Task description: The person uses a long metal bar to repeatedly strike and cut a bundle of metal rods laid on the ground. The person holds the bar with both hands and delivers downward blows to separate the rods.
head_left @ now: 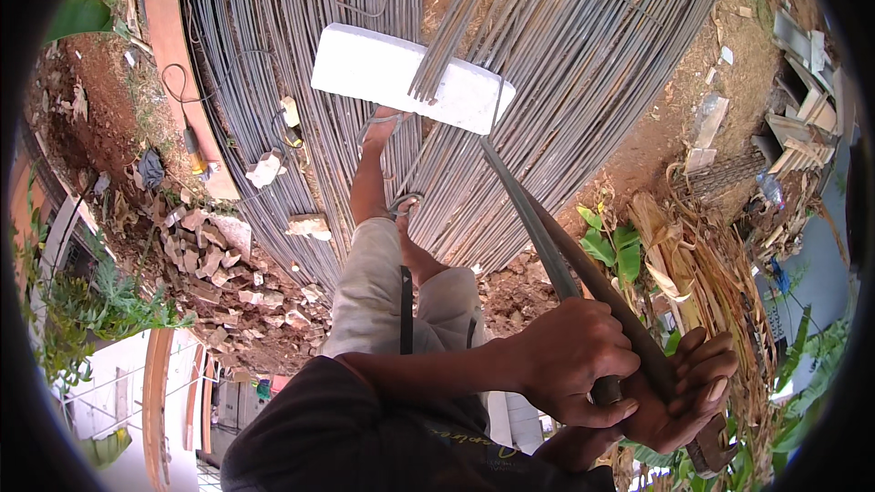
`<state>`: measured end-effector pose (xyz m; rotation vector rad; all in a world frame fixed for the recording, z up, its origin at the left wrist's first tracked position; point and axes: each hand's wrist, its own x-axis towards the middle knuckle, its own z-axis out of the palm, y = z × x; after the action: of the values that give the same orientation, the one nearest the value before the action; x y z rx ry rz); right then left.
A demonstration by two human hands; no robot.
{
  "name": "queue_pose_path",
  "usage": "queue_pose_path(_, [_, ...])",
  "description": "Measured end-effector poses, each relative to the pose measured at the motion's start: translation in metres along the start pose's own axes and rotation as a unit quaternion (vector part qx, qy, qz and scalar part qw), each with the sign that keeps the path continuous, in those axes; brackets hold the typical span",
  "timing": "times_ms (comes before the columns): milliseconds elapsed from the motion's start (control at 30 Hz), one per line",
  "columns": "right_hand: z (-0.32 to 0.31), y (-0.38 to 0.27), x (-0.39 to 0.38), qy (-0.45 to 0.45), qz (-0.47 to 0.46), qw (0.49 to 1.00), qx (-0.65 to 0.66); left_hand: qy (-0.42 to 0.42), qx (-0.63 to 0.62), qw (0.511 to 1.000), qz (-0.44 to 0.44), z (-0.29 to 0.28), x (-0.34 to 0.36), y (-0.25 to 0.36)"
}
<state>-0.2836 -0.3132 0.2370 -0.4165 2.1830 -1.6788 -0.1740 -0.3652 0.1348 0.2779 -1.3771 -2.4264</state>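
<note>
My left hand [581, 355] is closed in a fist around a long dark metal bar [538, 237], whose rounded end pokes out below the fingers. Beside it, a second, thicker dark bar [629, 319] slants down to a hook-like notched end [713, 454]. My right hand [679, 392] is curled under this second bar, palm up. Both bars run close together toward a white rectangular block [365, 64], where the narrow tip ends at its right corner. Several steel rods [437, 68] lie across the block, and a thin rod crosses its right end.
Long steel rebars [592, 91] cover the ground around my sandalled feet [381, 128]. Broken bricks [205, 251] are heaped at left, near a brown board [169, 46]. Dry banana leaves [684, 264] and scrap wood [802, 128] lie at right.
</note>
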Motion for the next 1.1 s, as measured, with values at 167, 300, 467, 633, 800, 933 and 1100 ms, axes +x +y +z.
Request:
queue_pose_path(167, [0.075,0.039,0.045,0.04,-0.054,0.996,-0.051,0.001,-0.004,1.0,-0.024,-0.018,-0.029,0.005])
queue_pose_path(300, [0.08,0.0,0.021,-0.032,-0.09,0.995,0.002,0.053,0.022,0.998,-0.019,-0.037,-0.012,0.039])
queue_pose_path(467, [0.057,-0.013,0.022,-0.006,-0.036,0.999,0.035,0.086,0.06,0.993,-0.055,-0.014,0.004,0.041])
queue_pose_path(633, [0.034,-0.001,0.055,0.049,-0.027,0.997,0.046,0.108,0.074,0.989,-0.073,0.018,0.022,0.019])
queue_pose_path(800, [0.035,0.017,0.089,0.053,-0.017,0.998,0.043,0.071,0.096,0.989,-0.081,0.021,0.015,0.031])
queue_pose_path(933, [0.064,0.051,0.114,0.035,-0.005,0.999,0.012,0.084,0.069,0.989,-0.1,0.012,-0.013,0.015])
queue_pose_path(1100, [0.114,0.097,0.17,0.05,-0.033,0.99,-0.129,0.109,0.027,0.993,-0.033,-0.005,-0.055,0.014])
